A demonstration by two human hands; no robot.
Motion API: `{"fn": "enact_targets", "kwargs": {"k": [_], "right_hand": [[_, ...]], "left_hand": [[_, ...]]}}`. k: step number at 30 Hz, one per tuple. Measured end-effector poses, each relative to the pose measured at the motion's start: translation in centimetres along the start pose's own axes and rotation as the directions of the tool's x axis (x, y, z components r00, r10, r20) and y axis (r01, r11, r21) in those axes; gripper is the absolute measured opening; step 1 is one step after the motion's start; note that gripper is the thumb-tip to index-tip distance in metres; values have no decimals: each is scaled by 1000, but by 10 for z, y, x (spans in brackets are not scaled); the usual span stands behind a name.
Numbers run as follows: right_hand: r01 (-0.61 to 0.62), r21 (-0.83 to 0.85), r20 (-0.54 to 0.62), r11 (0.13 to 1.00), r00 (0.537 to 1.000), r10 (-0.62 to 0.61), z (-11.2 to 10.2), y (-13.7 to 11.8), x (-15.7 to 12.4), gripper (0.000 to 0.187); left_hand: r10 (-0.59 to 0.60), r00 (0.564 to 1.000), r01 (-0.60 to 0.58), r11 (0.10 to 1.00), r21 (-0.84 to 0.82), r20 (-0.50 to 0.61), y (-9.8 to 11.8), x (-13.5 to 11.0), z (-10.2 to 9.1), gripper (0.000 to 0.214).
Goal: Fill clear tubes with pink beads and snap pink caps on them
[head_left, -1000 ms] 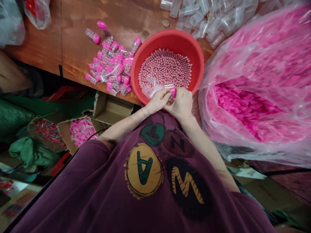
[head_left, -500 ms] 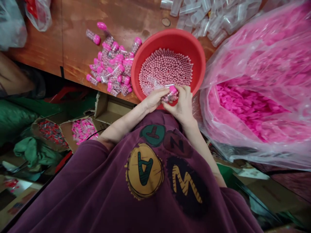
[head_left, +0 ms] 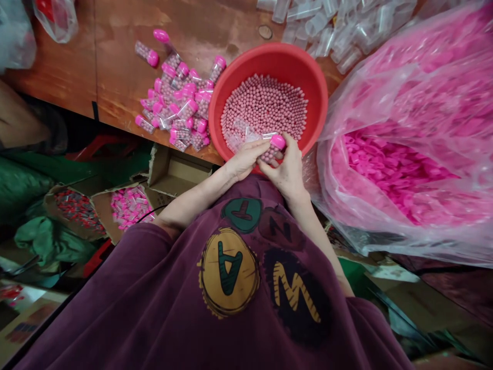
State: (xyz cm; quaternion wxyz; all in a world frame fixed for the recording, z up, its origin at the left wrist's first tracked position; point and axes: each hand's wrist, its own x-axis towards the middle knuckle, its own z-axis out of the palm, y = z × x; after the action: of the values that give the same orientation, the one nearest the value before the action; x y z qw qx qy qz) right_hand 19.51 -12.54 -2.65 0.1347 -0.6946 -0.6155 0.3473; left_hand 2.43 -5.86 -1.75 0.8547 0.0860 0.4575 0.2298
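Both hands meet at the near rim of a red bowl (head_left: 313,77) full of small pink beads (head_left: 265,103). My right hand (head_left: 287,169) pinches a clear tube of beads with a pink cap (head_left: 278,142) on its end. My left hand (head_left: 244,159) is closed on the same tube (head_left: 269,153) from the left and also holds a few empty clear tubes (head_left: 246,137) that stick out over the beads.
A pile of filled, pink-capped tubes (head_left: 179,105) lies on the wooden table (head_left: 115,56) left of the bowl. Empty clear tubes (head_left: 331,23) lie behind it. A large clear bag of pink caps (head_left: 393,159) fills the right. Cardboard boxes of tubes (head_left: 127,205) sit on the floor at left.
The pink cap now sits fully visible on the tube end and the tube is tilted up to the right. My right hand has shifted slightly lower under it.
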Motion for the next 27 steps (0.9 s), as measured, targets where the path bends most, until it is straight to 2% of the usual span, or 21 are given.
{"fn": "enact_targets", "kwargs": {"k": [5, 9, 14, 16, 19, 22, 24, 27], "right_hand": [[3, -40, -18, 999, 1000, -4, -7, -8, 1, 93], [-16, -64, -11, 998, 1000, 16, -10, -16, 3, 81], [-86, -64, 1, 994, 996, 86, -13, -27, 3, 83], [-106, -14, 37, 994, 994, 107, -20, -30, 2, 80], [-85, 159, 103, 984, 992, 69, -36, -31, 2, 82], [-98, 358, 77, 929, 994, 75, -45, -24, 5, 67], [-118, 434, 50, 893, 993, 107, -45, -18, 9, 59], [-134, 519, 24, 844, 990, 142, -40, -11, 15, 61]], "left_hand": [[-65, 996, 59, 994, -87, -68, 4, -7, 14, 23], [-110, 981, 81, 980, -182, -157, 13, -15, 27, 35], [-145, 974, 106, 971, -216, -174, 14, -18, 27, 36], [-145, 977, 114, 975, -192, -157, 11, -17, 22, 29], [-118, 991, 113, 991, -78, -64, 7, -15, 10, 17], [-83, 997, 83, 994, 71, -2, 8, -12, 1, 21], [-58, 998, 55, 988, 145, 21, 11, -10, -3, 26], [-33, 996, 17, 981, 193, 81, 15, -9, -7, 33]]}}
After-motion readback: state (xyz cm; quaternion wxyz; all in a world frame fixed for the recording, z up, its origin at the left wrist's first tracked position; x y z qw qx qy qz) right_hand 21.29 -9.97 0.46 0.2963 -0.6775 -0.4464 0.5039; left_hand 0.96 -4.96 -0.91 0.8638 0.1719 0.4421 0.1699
